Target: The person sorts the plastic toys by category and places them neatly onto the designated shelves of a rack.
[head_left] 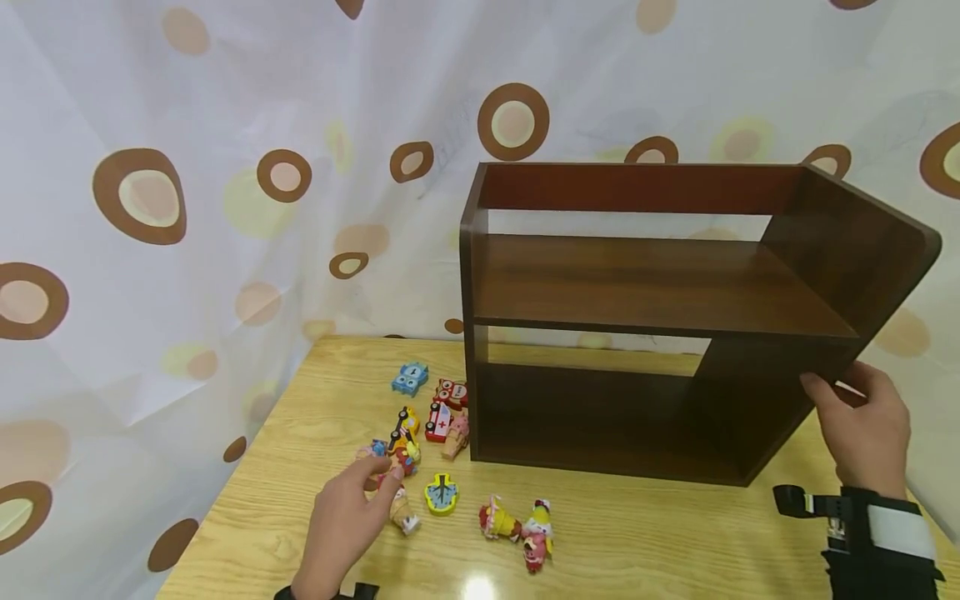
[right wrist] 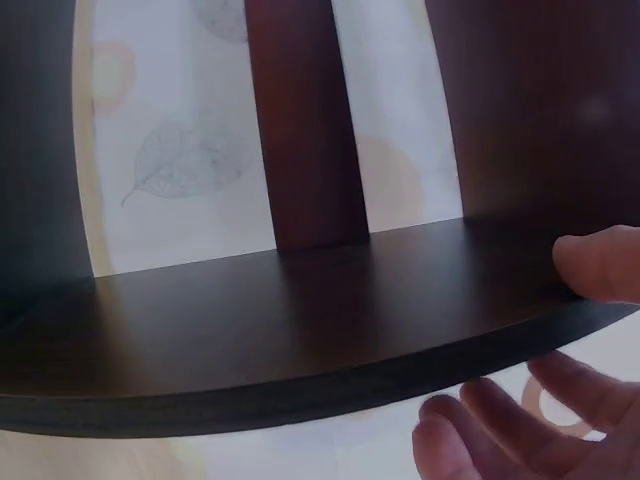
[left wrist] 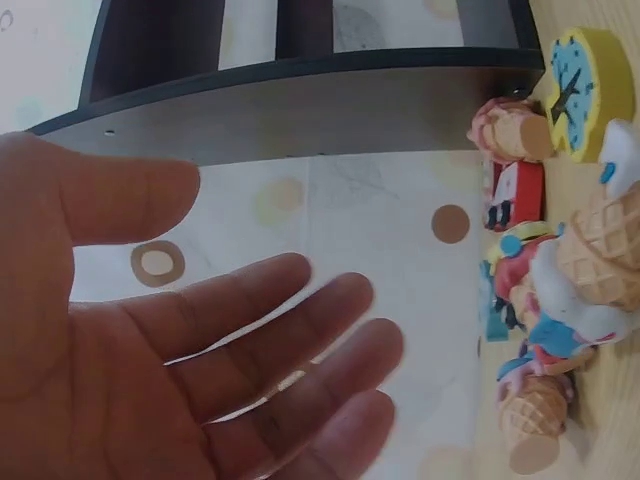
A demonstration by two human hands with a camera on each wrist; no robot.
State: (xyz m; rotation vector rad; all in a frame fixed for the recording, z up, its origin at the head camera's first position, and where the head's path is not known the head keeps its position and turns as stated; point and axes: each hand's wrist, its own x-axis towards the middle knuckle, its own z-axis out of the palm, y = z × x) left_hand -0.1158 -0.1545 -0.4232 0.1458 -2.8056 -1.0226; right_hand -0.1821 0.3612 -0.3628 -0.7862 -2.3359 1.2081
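A dark brown two-tier shelf (head_left: 663, 283) stands on the table. My right hand (head_left: 866, 429) grips the edge of its right side panel, and in the right wrist view the thumb lies on the inner face with the fingers (right wrist: 510, 425) outside. At the lower left my left hand (head_left: 345, 521) hovers by a cluster of small toys, its fingers loosely extended and the palm (left wrist: 110, 390) bare. Nearest it is an ice-cream-cone figure (head_left: 403, 510). A yellow-rimmed toy clock (head_left: 441, 495) lies just right of that hand.
Beside the shelf's left panel lie a blue owl toy (head_left: 410, 378), a red owl toy (head_left: 452, 392), a toy ambulance (head_left: 438, 422) and a yellow toy vehicle (head_left: 405, 427). More cone figures (head_left: 498, 520) lie in front of the shelf. Behind the wooden table (head_left: 315, 392) hangs a patterned sheet (head_left: 225, 108).
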